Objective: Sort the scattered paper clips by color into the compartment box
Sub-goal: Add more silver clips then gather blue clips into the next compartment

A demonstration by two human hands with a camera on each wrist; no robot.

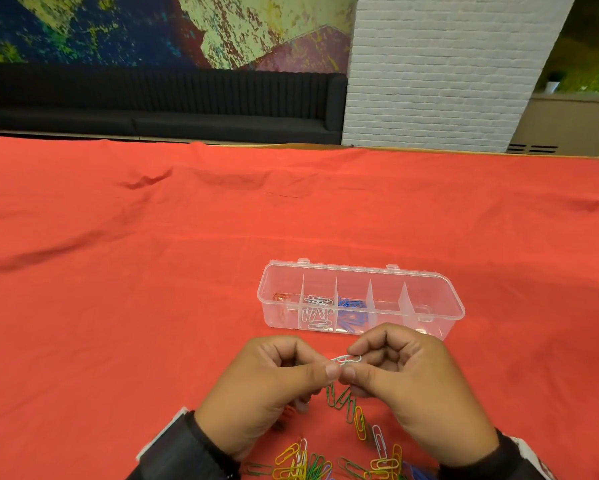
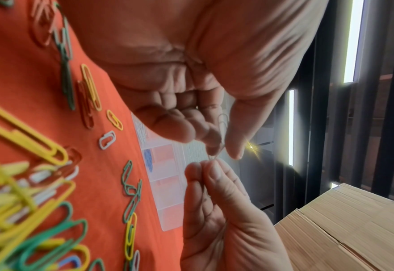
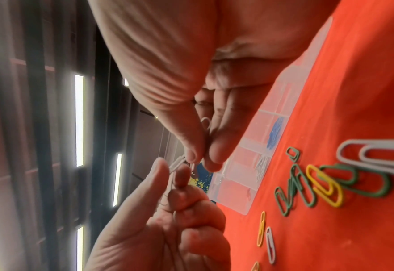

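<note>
Both hands hover just in front of the clear compartment box (image 1: 362, 270), over the scattered clips. My left hand (image 1: 327, 368) and right hand (image 1: 355, 361) each pinch an end of some small white paper clips (image 1: 346, 359) that seem hooked together. The right wrist view shows the white clips (image 3: 177, 163) between thumb and forefinger of my right hand (image 3: 199, 159), with more white wire in the left palm. The left wrist view shows my left hand (image 2: 224, 149) pinching a white clip (image 2: 222, 122). The box (image 2: 168, 201) holds red, white and blue clips in its three left compartments.
A green clip chain (image 1: 341, 398) and a yellow clip (image 1: 359, 422) lie under the hands. A mixed pile of yellow, green, white and blue clips (image 1: 301, 462) lies at the near edge. The red cloth (image 1: 152, 271) covers the table. A cardboard box (image 2: 342, 229) stands beside it.
</note>
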